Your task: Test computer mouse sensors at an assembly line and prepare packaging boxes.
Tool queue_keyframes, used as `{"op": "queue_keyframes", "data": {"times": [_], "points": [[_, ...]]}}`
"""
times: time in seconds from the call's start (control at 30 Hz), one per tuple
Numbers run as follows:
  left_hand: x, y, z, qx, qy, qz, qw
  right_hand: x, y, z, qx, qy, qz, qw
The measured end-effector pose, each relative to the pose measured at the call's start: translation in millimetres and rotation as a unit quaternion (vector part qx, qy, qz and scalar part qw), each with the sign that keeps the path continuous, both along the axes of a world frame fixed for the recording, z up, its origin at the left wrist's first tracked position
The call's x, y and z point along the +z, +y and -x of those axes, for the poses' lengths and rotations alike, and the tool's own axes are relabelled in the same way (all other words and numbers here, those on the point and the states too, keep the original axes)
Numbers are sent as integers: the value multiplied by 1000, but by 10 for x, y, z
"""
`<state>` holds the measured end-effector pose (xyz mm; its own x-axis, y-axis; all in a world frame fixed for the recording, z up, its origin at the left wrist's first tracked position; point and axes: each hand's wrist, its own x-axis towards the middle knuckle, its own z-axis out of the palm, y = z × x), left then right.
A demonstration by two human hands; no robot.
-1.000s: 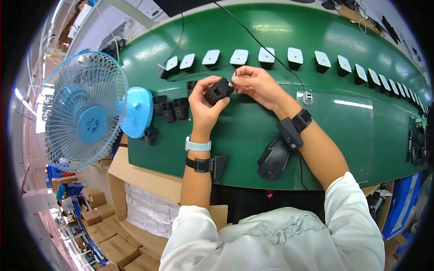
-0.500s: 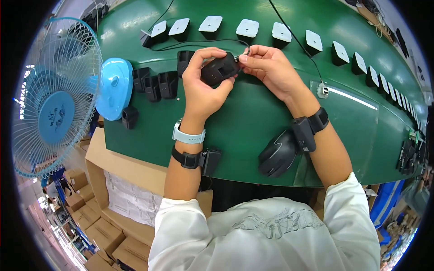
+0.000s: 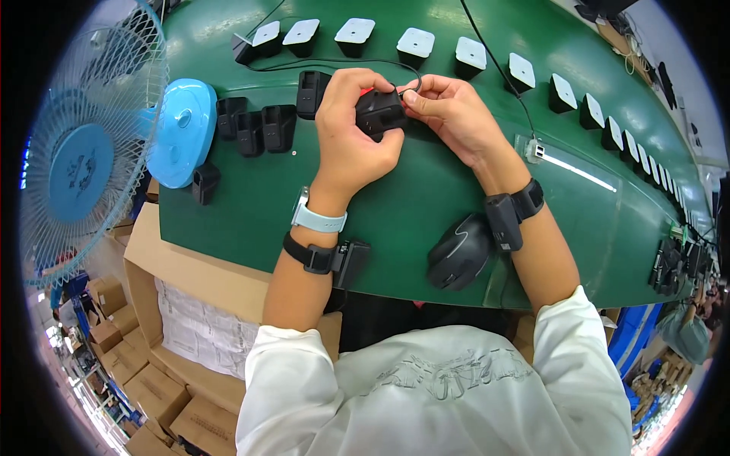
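Note:
My left hand [image 3: 348,148] wraps round a black boxy plastic device [image 3: 382,115] with a recessed face, lifted over the green table [image 3: 411,197]. Red shows at the device's upper edge beside my left fingers. At its right side, my right hand [image 3: 456,118] pinches the end of a thin black cable [image 3: 342,60]; the plug itself is mostly hidden by the fingertips. Just left of my left hand stands a similar black device [image 3: 312,93]. More of them, including one black device [image 3: 278,128], sit further left.
Black units with white tops [image 3: 416,42] form a long row along the back and right. A blue fan [image 3: 81,175] stands left, its base [image 3: 181,133] on the table. A black mouse [image 3: 459,252] lies near the front edge, above an open cardboard box [image 3: 205,266] at lower left.
Red has appeared at the top of the held device, where none showed before. Both hands keep their grip, and the device has turned slightly. The whole view has shifted a little.

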<state>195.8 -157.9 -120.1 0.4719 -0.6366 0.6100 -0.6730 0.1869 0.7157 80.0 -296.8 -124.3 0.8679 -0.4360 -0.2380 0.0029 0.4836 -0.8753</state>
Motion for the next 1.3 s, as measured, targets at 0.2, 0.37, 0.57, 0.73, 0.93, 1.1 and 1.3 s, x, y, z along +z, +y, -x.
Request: {"op": "queue_keyframes", "data": {"times": [0.2,0.37,0.57,0.73,0.93,1.1,1.3], "points": [[25,-54,55,-3,47,3,999,24,25,47,-9,-3,22,1000],[-140,-50,-55,-48,100,-149,983,281,-120,285,36,118,263,957],[117,61,-54,-167,522,-13,836,845,450,1388,226,15,594,772],[-1,96,-241,-417,653,129,619,750,589,1439,347,99,659,660],[82,30,-69,-310,619,100,715,441,275,1070,99,-76,234,964],[47,22,-73,-225,573,122,779,200,152,188,-63,-182,29,981],[30,-7,-16,-161,480,33,862,20,203,124,-90,-195,-93,972]]}}
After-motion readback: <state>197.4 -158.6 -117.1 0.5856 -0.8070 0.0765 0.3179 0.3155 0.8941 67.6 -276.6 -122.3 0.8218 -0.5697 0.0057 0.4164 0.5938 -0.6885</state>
